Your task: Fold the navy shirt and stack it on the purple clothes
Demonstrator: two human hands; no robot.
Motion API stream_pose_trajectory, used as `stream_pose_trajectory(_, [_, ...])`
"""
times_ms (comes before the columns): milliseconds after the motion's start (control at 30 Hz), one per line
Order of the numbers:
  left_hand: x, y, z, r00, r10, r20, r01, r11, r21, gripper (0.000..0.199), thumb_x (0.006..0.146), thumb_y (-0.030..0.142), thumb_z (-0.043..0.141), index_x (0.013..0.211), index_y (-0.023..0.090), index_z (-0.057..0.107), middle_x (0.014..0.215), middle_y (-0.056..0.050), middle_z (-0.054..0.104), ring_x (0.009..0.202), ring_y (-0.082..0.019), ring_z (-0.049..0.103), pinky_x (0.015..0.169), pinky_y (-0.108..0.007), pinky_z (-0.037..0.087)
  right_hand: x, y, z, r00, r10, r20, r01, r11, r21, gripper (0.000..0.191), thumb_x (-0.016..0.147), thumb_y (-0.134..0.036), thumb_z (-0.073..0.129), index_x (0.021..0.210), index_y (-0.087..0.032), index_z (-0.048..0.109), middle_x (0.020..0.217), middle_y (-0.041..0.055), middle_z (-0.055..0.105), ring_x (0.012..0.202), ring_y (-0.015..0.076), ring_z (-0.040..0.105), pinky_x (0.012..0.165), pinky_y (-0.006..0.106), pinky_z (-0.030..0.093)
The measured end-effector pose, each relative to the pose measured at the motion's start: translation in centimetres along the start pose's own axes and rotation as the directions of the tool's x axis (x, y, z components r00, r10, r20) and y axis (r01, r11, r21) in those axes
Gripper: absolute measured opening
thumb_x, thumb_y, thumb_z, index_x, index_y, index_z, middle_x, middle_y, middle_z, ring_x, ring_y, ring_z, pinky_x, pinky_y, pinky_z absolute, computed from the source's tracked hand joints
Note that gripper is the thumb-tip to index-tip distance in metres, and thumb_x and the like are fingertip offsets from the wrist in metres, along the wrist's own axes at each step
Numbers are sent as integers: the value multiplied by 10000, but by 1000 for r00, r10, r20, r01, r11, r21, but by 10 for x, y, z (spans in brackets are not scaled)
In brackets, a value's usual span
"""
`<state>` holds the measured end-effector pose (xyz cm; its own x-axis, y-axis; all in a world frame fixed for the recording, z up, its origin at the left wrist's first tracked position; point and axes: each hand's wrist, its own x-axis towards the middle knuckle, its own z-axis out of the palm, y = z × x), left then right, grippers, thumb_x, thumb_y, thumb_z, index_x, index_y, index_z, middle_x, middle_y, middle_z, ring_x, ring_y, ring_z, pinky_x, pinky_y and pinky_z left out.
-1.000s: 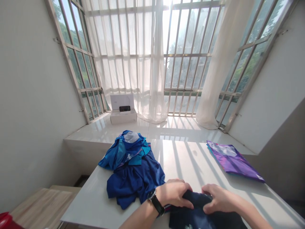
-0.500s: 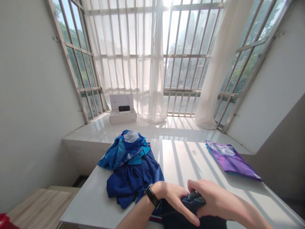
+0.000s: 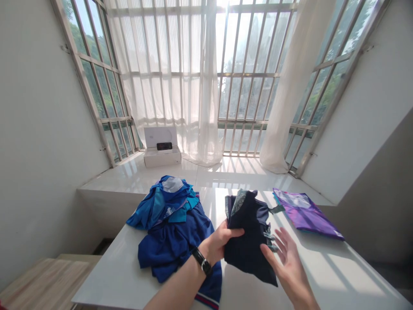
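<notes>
A dark navy folded garment with patterned grey-green trim is held up above the white table. My left hand, with a black watch at the wrist, grips its left side, thumb lying across the front. On the opposite side, my right hand has its fingers apart, and its thumb is at the cloth's right edge. Small light strips of trim stick out near those fingers. Left of my hands lies a pile with a blue jacket on top and dark blue pants with a striped hem below.
A folded purple garment lies at the right of the white table. On the sill behind stands an open white box with a black phone. Curtains and a barred window rise beyond; a wooden surface is low at left.
The dark garment has been raised from the table's front edge and stands upright between my hands. My right hand has loosened from its grip on the cloth and its fingers have spread.
</notes>
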<state>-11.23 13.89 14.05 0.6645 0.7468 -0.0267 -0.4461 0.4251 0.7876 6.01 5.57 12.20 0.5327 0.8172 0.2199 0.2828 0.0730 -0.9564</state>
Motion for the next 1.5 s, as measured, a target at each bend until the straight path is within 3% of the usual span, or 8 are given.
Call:
stream_pose_trajectory(167, [3, -4, 2, 994, 62, -92, -73, 991, -116, 529, 667, 234, 842, 1174, 191, 697, 1064, -126, 783, 1108, -366, 706, 1034, -479, 535, -17, 8, 20, 907, 345, 242, -399, 888, 228, 630, 628, -645, 825, 1050, -191, 713, 949, 89, 803, 955, 345, 748, 772, 419, 636])
stream_pose_trajectory(333, [4, 0, -4, 989, -15, -146, -18, 975, -223, 383, 806, 364, 755, 1129, 162, 719, 1145, -141, 766, 1208, -365, 654, 1078, -487, 502, -4, 2, 5, 911, 317, 263, -368, 913, 175, 556, 616, -601, 839, 999, -203, 770, 932, 67, 817, 935, 353, 754, 652, 369, 639])
stream_pose_trajectory(567, [10, 0, -5, 994, -15, -112, -20, 953, -302, 522, 905, 493, 639, 1281, 130, 634, 1271, -155, 714, 1275, -329, 613, 1070, -425, 503, -12, 2, 6, 907, 410, 100, -401, 765, 504, 603, 684, -506, 829, 1225, -275, 700, 1160, 10, 790, 1272, 304, 626, 877, 313, 635])
stream_pose_trajectory(633, [12, -2, -5, 992, -12, -123, -30, 943, -331, 500, 885, 447, 667, 1269, 129, 637, 1272, -151, 714, 1282, -316, 610, 1077, -395, 498, -18, -3, 15, 890, 418, 182, -439, 678, 590, 588, 774, -562, 740, 1290, -292, 659, 1212, 10, 772, 1296, 300, 613, 912, 378, 639])
stream_pose_trajectory(800, [15, -8, -3, 993, 46, -108, -82, 933, -350, 459, 865, 335, 678, 1250, 89, 634, 1263, -172, 708, 1278, -324, 610, 1094, -405, 482, -19, -6, 32, 844, 399, 358, -536, 613, 580, 656, 785, -487, 786, 1369, -246, 610, 1170, 33, 787, 1255, 325, 641, 978, 450, 623])
stream_pose_trajectory(1100, [16, 1, -8, 957, -12, -289, -127, 880, -457, 308, 946, 322, 673, 1180, 124, 704, 1084, -116, 783, 1030, -260, 733, 908, -329, 579, -14, 7, 25, 839, 480, 255, -523, 584, 621, 1010, 594, -273, 961, 1477, -164, 483, 1127, 67, 799, 1092, 307, 732, 843, 330, 667])
stream_pose_trajectory(1333, [22, 2, -12, 925, -22, -379, -161, 880, -446, 253, 958, 186, 629, 1190, 103, 685, 1028, -125, 787, 863, -222, 762, 786, -293, 588, -16, 8, 11, 836, 463, 296, -535, 566, 627, 1044, 615, -271, 955, 1518, -187, 438, 1130, 63, 799, 1091, 302, 734, 873, 347, 658])
stream_pose_trajectory(1500, [25, 0, -12, 926, -59, -373, -133, 874, -467, 247, 966, 170, 597, 1186, 98, 682, 1019, -135, 781, 871, -226, 757, 796, -297, 575, -9, 1, -6, 771, 477, 423, -627, 451, 635, 880, 662, -320, 922, 1451, -233, 542, 1201, 60, 775, 1133, 309, 715, 941, 384, 634])
